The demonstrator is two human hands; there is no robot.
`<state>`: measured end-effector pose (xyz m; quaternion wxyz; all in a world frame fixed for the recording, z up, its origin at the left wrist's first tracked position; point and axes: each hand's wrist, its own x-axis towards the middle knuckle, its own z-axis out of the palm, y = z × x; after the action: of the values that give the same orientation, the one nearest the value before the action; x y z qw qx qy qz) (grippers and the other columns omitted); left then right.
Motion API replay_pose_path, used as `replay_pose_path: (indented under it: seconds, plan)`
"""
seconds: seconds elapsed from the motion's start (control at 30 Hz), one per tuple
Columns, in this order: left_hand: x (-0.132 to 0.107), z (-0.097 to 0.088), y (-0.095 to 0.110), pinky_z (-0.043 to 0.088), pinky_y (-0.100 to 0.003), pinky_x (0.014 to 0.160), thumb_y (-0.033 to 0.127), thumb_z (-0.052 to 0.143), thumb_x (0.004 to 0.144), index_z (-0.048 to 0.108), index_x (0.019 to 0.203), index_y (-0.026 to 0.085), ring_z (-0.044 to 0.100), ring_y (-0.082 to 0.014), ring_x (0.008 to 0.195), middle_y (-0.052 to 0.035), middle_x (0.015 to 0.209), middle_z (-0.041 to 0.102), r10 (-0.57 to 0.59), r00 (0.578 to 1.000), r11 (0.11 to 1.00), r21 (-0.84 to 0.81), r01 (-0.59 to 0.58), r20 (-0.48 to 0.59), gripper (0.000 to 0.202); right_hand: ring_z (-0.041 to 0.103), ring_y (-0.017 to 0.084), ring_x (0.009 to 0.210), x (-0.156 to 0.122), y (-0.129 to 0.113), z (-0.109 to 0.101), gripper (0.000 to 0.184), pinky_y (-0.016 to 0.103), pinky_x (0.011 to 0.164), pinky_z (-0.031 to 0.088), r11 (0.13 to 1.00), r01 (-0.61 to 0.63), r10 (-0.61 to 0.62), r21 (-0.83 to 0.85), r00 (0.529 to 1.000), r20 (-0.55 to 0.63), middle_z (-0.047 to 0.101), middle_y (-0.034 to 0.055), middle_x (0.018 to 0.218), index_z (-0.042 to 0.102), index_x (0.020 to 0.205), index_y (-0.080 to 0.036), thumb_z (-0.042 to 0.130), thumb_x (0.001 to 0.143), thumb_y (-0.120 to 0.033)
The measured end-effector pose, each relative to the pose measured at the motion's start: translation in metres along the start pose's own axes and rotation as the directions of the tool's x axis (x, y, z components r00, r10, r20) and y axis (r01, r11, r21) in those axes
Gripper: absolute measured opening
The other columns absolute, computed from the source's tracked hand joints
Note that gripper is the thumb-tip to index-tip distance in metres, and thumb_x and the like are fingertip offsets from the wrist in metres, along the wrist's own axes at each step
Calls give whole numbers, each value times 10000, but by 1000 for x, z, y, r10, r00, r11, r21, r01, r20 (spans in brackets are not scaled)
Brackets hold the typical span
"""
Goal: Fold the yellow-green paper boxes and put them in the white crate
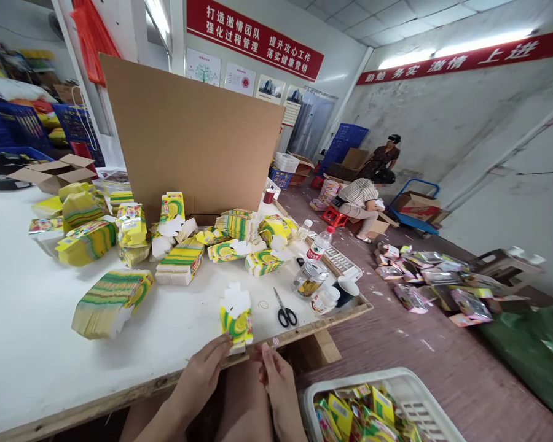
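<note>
- Yellow-green carton (237, 324): at tabletop (32, 331) near edge, white flaps pointing away.
- L hand (211, 361): fingertips on carton's near-L corner; can't tell if gripping.
- R hand (275, 371): just R of carton, fingers bent; can't tell if holding anything.
- Scissors (286, 315): on tabletop, R of carton.
- White basket (396, 374) w/ yellow-green packs (342, 412): R of R hand.

Red banners (258, 38) are hanging on the pale walls (507, 129). Tube lights (483, 44) are shining near the ceiling (405, 17). A white desk (23, 319) is standing on reddish floor (373, 344).
</note>
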<state>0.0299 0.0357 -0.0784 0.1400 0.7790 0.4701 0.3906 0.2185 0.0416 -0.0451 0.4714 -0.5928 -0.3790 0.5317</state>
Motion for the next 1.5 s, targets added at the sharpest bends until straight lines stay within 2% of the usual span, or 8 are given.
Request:
replay_pose_path:
  seconds: [0.1,0.2,0.37,0.47,0.7,1.07,1.27,1.5]
  plan:
    - [-7,-2,14,497,-325,1033,107,471,934,623,1244,248,607,-198,1217,-85,1249,700,165,985,976,-139,-169,-40,373,443,98,462,-3,-6,-3,433,210,464,342,974,-104,91,203,993,72,599,-17,561,711,779,-149,790,635,-549]
    - [-6,-6,30,399,-401,1115,191,563,919,553,1337,278,478,-242,1341,-89,1419,568,-77,995,896,-443,42,-62,427,564,131,569,-11,-16,-8,420,217,536,425,958,-110,88,266,992,94,690,15,713,721,876,-164,864,586,-433]
    - [11,-15,48,438,-467,1071,484,628,850,633,1261,226,558,-317,1260,-115,1352,626,-455,815,78,-895,439,359,485,639,151,639,-29,-17,-3,376,242,617,484,943,-131,57,305,969,239,732,36,781,705,932,-188,855,641,-372]
    - [16,-20,53,484,-460,1011,534,698,770,741,1081,205,649,-326,1131,-117,1147,747,-411,777,-95,-870,483,476,455,647,154,612,-34,-11,4,379,247,593,487,940,-169,85,297,957,278,734,48,757,701,906,-174,846,649,-412]
    - [13,-22,57,522,-391,919,505,726,758,753,1013,193,697,-275,988,-91,988,782,-463,762,-80,-878,473,453,404,681,245,873,-40,-21,8,416,366,823,514,983,-64,20,174,970,244,756,104,919,723,901,-149,845,635,-444]
    - [12,-14,56,515,-300,739,431,696,810,525,1168,201,685,-207,801,-47,882,743,-523,782,164,-861,482,338,459,554,142,586,-43,-12,8,310,237,557,462,985,138,-126,-98,984,125,641,10,662,632,758,-157,702,782,-458]
    - [9,-26,63,480,-316,776,363,619,878,251,1331,290,671,-202,850,-47,967,703,-435,837,268,-840,471,331,588,661,209,858,-43,-20,0,436,294,762,537,957,286,-270,-57,944,191,694,79,1022,556,1197,-204,697,812,-352]
    - [17,-43,68,473,-322,781,398,686,818,525,1136,252,645,-232,906,-45,955,702,-248,873,199,-860,471,420,385,659,219,904,-41,-39,-9,459,338,849,515,960,279,-262,19,877,404,694,89,1033,494,1296,-229,623,881,-378]
